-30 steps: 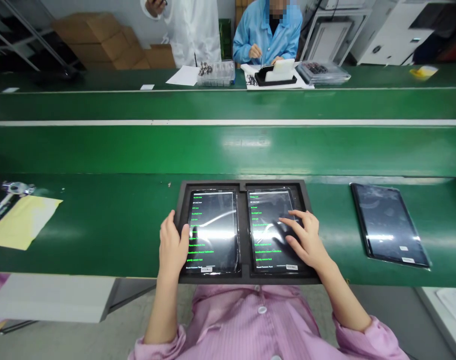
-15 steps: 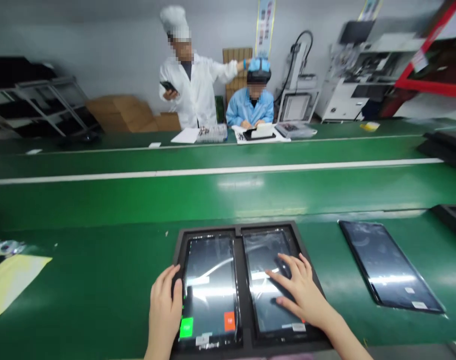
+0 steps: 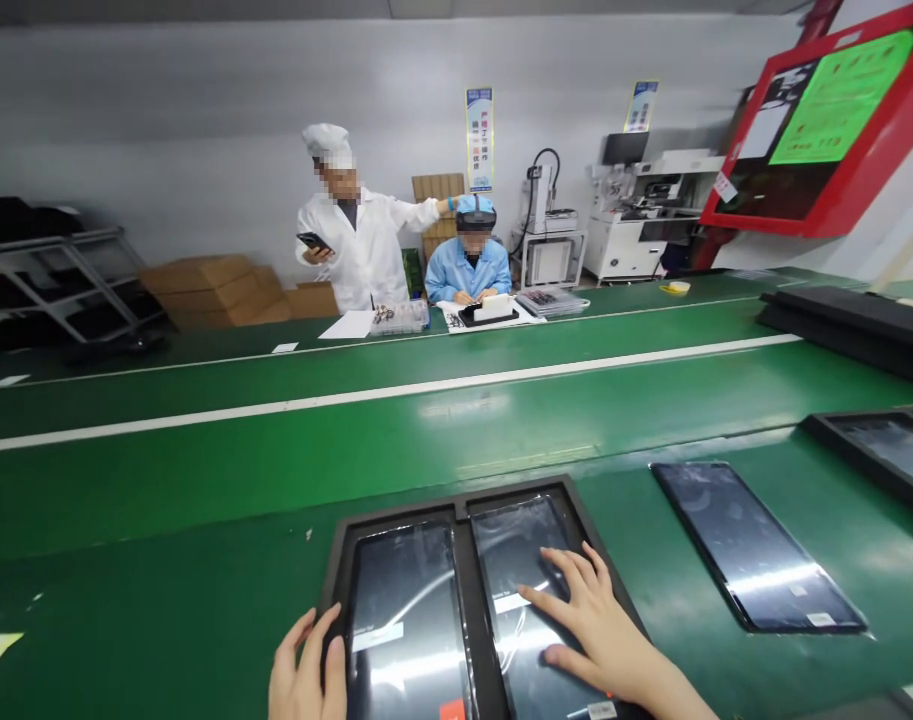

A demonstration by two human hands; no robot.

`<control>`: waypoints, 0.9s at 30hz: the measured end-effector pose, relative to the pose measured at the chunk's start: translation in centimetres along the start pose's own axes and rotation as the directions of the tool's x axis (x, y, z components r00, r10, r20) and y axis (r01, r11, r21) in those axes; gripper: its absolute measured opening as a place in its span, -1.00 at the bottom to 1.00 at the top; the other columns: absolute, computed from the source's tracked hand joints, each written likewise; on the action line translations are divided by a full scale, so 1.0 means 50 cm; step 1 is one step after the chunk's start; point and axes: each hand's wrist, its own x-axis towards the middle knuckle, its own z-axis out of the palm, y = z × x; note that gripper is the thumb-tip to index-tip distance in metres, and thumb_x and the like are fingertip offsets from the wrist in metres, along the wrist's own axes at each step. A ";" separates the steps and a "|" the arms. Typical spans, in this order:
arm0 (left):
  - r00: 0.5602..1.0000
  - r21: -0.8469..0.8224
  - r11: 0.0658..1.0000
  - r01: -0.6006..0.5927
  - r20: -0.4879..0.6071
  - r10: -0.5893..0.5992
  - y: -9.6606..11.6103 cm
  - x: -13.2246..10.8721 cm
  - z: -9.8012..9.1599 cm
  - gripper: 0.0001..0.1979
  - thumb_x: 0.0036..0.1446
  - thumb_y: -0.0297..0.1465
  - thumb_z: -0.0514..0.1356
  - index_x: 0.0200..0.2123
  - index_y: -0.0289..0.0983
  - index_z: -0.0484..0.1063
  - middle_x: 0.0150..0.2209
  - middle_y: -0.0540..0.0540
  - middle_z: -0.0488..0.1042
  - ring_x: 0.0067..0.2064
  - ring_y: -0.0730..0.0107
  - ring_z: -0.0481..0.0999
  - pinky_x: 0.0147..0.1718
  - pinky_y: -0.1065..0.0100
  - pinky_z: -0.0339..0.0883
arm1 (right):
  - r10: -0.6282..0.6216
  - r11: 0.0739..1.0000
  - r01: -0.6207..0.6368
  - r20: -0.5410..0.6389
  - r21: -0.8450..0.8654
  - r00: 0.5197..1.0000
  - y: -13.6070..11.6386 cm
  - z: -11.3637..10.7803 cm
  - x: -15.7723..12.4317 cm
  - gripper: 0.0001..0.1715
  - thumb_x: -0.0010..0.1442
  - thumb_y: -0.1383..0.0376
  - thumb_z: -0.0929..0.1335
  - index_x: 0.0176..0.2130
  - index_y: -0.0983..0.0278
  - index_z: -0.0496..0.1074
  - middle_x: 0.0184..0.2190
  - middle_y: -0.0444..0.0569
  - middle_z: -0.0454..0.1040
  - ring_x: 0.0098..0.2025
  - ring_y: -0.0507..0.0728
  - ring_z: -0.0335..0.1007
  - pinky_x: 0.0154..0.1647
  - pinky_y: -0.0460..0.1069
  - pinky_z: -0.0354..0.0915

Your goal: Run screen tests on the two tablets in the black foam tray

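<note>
A black foam tray (image 3: pixel 467 497) lies at the near edge of the green belt and holds two tablets side by side. My left hand (image 3: pixel 306 675) rests on the tray's left edge, thumb on the left tablet (image 3: pixel 411 610), fingers curled against the side. My right hand (image 3: pixel 602 640) lies flat with fingers spread on the screen of the right tablet (image 3: pixel 512 545). Both screens are dark and covered in glossy film.
A loose dark tablet (image 3: pixel 756 545) lies on the belt to the right, another black tray (image 3: pixel 876 440) beyond it. Across the belt a seated person in blue (image 3: pixel 467 265) works at a tray while a standing person in white (image 3: pixel 355 245) holds a phone. Cardboard boxes (image 3: pixel 208 285) sit at the back left.
The view has tilted up, so the tray and hands now sit at the bottom edge. The green menu text on both screens has gone. My hands stay on the tablets.
</note>
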 end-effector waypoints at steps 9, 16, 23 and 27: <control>0.999 0.015 0.999 -0.040 0.011 0.040 0.022 -0.025 -0.001 -0.49 0.38 -0.11 -0.07 -0.01 -0.18 0.62 0.10 -0.27 0.44 0.16 0.01 0.45 0.18 -0.02 0.40 | -0.010 0.999 0.008 -0.061 -0.031 0.998 -0.002 0.001 -0.021 -0.30 0.39 -0.17 0.29 0.40 -0.10 0.24 0.30 0.18 0.18 0.25 0.45 0.16 0.30 0.48 -0.04; 0.994 0.011 0.997 -0.076 0.079 0.074 0.044 -0.046 -0.017 -0.45 0.41 -0.18 -0.11 -0.15 -0.21 0.68 0.10 -0.27 0.47 0.17 0.00 0.45 0.18 -0.03 0.41 | -0.008 0.999 0.010 -0.056 0.032 0.998 0.003 -0.001 -0.033 -0.43 0.40 -0.08 0.29 0.33 -0.12 0.35 0.30 0.16 0.16 0.23 0.44 0.18 0.29 0.49 -0.04; 0.980 -0.012 0.990 -0.141 0.140 0.142 0.051 -0.047 -0.028 -0.40 0.42 -0.09 -0.12 -0.19 -0.17 0.70 0.18 -0.22 0.46 0.21 0.02 0.43 0.22 -0.02 0.37 | 0.006 0.998 0.000 -0.099 0.065 0.995 -0.003 -0.026 -0.027 -0.48 0.44 -0.02 0.24 0.30 -0.04 0.37 0.28 0.16 0.15 0.22 0.43 0.16 0.32 0.53 -0.12; 0.975 0.032 0.986 -0.162 0.159 0.155 0.050 -0.050 -0.020 -0.39 0.42 -0.04 -0.11 -0.20 -0.16 0.70 0.22 -0.22 0.43 0.27 -0.07 0.37 0.20 -0.08 0.37 | 0.069 0.990 -0.050 -0.148 0.128 0.987 -0.004 -0.039 -0.029 -0.42 0.46 0.03 0.20 0.39 -0.05 0.19 0.25 0.15 0.15 0.22 0.42 0.17 0.32 0.52 -0.10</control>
